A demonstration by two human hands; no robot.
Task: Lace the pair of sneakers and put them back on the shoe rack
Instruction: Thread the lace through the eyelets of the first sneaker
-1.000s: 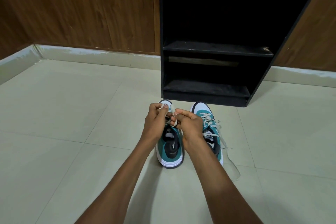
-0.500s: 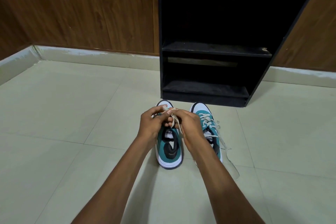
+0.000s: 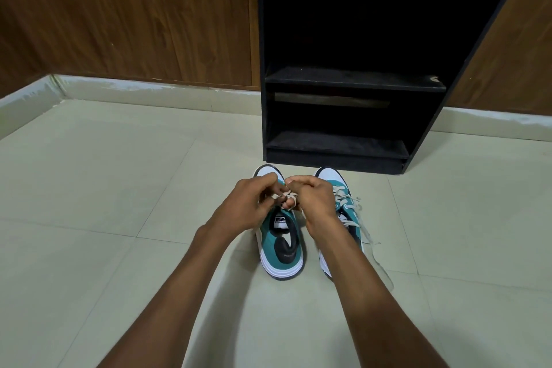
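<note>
Two teal, white and black sneakers stand side by side on the tiled floor, toes toward the black shoe rack [image 3: 352, 81]. Over the left sneaker [image 3: 282, 251], my left hand [image 3: 248, 206] and my right hand [image 3: 310, 199] meet above its tongue, both pinching its cream lace [image 3: 288, 196], which loops around my fingers. The hands hide most of that shoe's lacing. The right sneaker [image 3: 348, 206] is laced, and its loose lace ends [image 3: 372, 245] trail on the floor to its right.
The rack's shelves hold nothing that I can see; the lowest shelf [image 3: 337, 145] sits just beyond the toes. Wood-panelled walls [image 3: 134, 15] with a pale skirting [image 3: 155, 89] stand behind and to the left. Tiled floor [image 3: 104, 188] spreads on both sides.
Both hands have shifted slightly while working the left sneaker's lace; the lace now loops around my fingertips between the two hands. The sneakers have stayed in place.
</note>
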